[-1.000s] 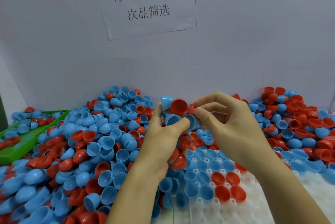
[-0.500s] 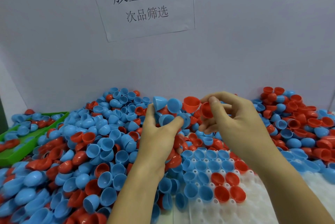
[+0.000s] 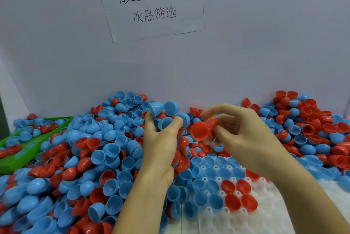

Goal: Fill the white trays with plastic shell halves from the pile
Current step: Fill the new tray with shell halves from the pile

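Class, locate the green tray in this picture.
In the head view, the green tray sits at the far left edge, beside the pile of shell halves, holding a few shells itself.

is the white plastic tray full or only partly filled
Partly filled. The white plastic tray holds blue and red plastic shell halves in its far-left pockets, while pockets nearer the camera and to the right show bare white.

Blue and red throughout the pile of shell halves [image 3: 91, 160], blue outnumbering red on the left. Bright red for the shell half [image 3: 199, 130] pinched by the right hand [image 3: 244, 137]; sky blue for the shell halves [image 3: 164, 118] gripped by the left hand [image 3: 161, 144]. White for the tray [image 3: 265, 213], with blue and red halves seated. Vivid green for the side tray [image 3: 22, 160]. Black characters on a white paper sign [image 3: 151, 2]; pale grey-lilac wall [image 3: 274, 44].
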